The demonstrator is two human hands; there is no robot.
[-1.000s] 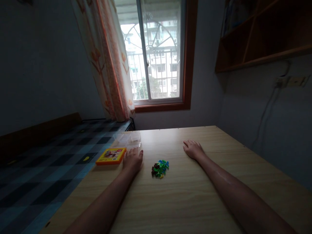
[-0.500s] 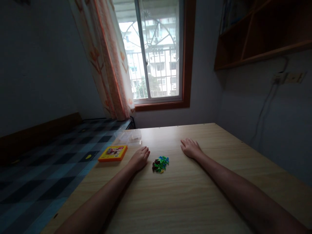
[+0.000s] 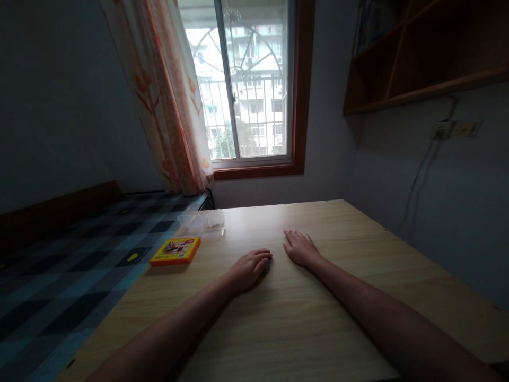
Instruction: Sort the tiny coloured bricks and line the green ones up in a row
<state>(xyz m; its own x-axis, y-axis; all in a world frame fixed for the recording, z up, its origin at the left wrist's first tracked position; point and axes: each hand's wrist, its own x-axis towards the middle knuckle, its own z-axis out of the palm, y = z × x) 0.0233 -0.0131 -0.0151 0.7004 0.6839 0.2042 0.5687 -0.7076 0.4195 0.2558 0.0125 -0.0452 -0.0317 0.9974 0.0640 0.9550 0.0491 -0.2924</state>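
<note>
My left hand lies over the small heap of colourful plastic pieces, its fingers stretched out and slightly curved. Most of the heap is hidden under the palm and fingers; only a few greenish bits show at the fingertips. Whether the palm presses on the pieces I cannot tell. To the right, my right hand rests palm down on the wooden table with its fingers spread, apart from the heap and holding nothing.
An orange and yellow flat box is at the table's left edge. Behind it sits a clear plastic tray. A bed with a checked cover adjoins the table on the left. A wooden shelf hangs on the right wall.
My left hand has moved right, from beside the heap to on top of it, covering most of the pieces. My right hand stays flat on the table. The view has shifted slightly.
</note>
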